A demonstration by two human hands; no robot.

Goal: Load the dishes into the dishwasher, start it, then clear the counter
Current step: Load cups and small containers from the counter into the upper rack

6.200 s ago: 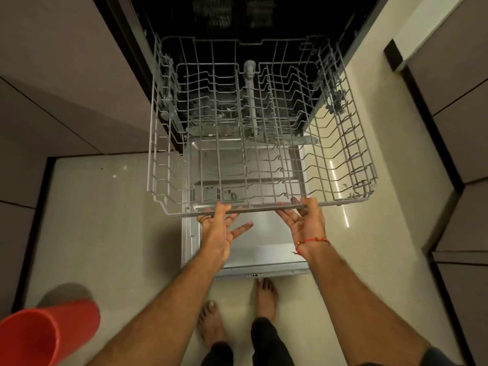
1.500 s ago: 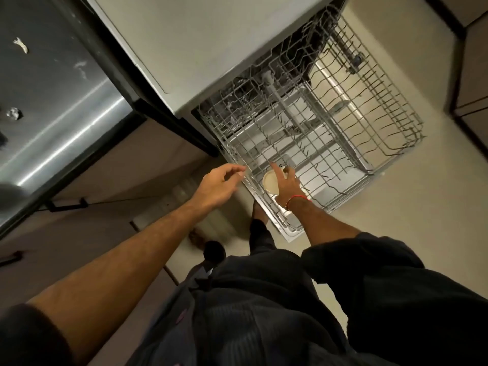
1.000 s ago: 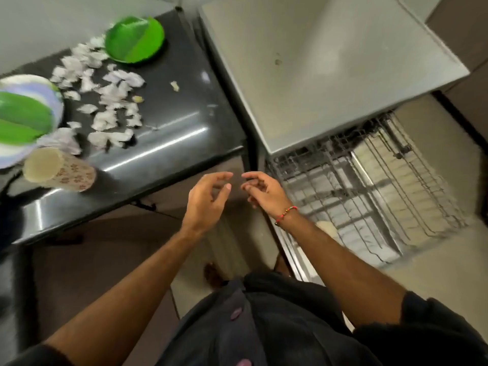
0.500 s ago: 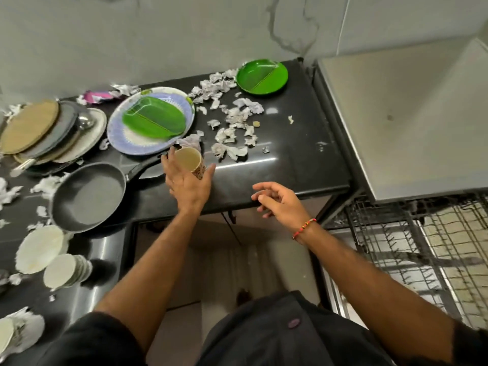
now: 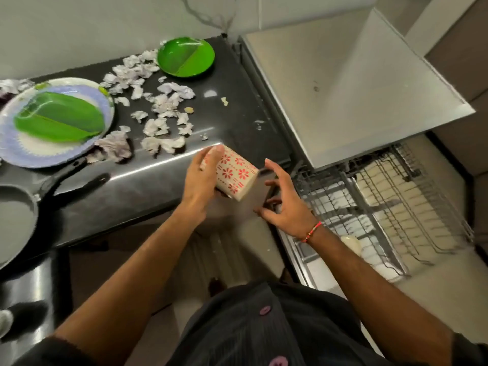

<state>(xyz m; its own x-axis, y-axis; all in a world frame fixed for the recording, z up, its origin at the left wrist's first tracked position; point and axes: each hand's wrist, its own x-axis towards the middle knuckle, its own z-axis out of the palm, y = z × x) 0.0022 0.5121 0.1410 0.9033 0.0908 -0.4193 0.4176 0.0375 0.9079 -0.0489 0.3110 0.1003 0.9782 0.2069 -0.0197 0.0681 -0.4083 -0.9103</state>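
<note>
My left hand (image 5: 201,180) grips a cream cup with red flower prints (image 5: 235,175), tipped on its side above the front edge of the black counter (image 5: 148,186). My right hand (image 5: 282,204) hovers just right of the cup with fingers spread, holding nothing. At the right, the wire rack (image 5: 390,207) of the dishwasher (image 5: 343,83) is pulled out, and a pale cup (image 5: 351,244) sits near its front.
A green plate (image 5: 186,56) stands at the counter's back. A large patterned plate (image 5: 15,151) carries a green leaf-shaped dish (image 5: 59,120). Torn paper scraps (image 5: 161,112) lie between them. A black pan (image 5: 18,217) is at the left edge.
My left hand picked the flowered cup off the counter and carried it right, tipping it over. My right hand rose toward it. The view swung back toward the dishwasher.
</note>
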